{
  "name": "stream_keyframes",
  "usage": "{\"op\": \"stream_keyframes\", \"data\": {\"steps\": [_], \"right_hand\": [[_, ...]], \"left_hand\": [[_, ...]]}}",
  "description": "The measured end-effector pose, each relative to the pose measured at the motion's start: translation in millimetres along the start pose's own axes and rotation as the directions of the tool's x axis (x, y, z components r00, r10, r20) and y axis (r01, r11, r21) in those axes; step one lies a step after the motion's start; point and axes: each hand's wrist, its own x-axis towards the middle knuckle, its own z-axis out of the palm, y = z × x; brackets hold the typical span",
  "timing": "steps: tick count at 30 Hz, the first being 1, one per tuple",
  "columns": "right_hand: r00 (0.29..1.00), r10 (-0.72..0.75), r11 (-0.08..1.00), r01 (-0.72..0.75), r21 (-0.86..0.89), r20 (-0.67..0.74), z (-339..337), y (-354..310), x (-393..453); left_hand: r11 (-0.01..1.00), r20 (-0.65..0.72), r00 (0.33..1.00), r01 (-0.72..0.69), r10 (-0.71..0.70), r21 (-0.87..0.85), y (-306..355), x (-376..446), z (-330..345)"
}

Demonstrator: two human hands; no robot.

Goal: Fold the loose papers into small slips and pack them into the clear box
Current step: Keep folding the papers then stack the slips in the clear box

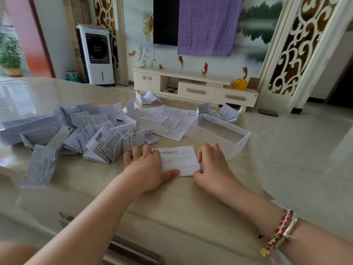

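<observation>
Paper (pixel 178 160): white, printed, creased | left hand (pixel 147 169) grip flat on it | right hand (pixel 212 165) grip pinching edge

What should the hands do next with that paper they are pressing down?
Probably fold it over again. The folded paper lies flat under the left hand and right hand, still wide, while the clear box beside it looks narrow and empty.

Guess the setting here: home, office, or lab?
Most likely a home living room. A wall-mounted TV partly draped with a purple cloth hangs above a low cream TV cabinet, and a standing air cooler sits by the wall. The papers lie on a glossy table.
</observation>
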Motion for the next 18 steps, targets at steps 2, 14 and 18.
{"op": "stream_keyframes", "data": {"steps": [2, 14, 18], "right_hand": [[0.995, -0.099, 0.992, 0.101, 0.077, -0.031, 5, -9, 3], [0.904, -0.131, 0.986, 0.162, -0.043, 0.406, 5, -19, 23], [0.899, -0.103, 0.989, 0.139, -0.055, 0.425, 6, -19, 24]], "left_hand": [[1.0, -0.001, 1.0, 0.0, 0.0, -0.019, 0, 0, 0], [0.99, -0.216, 0.975, 0.024, -0.054, -0.141, -4, -14, 17], [0.986, -0.27, 0.957, 0.068, -0.108, -0.153, -23, -19, 17]]}}
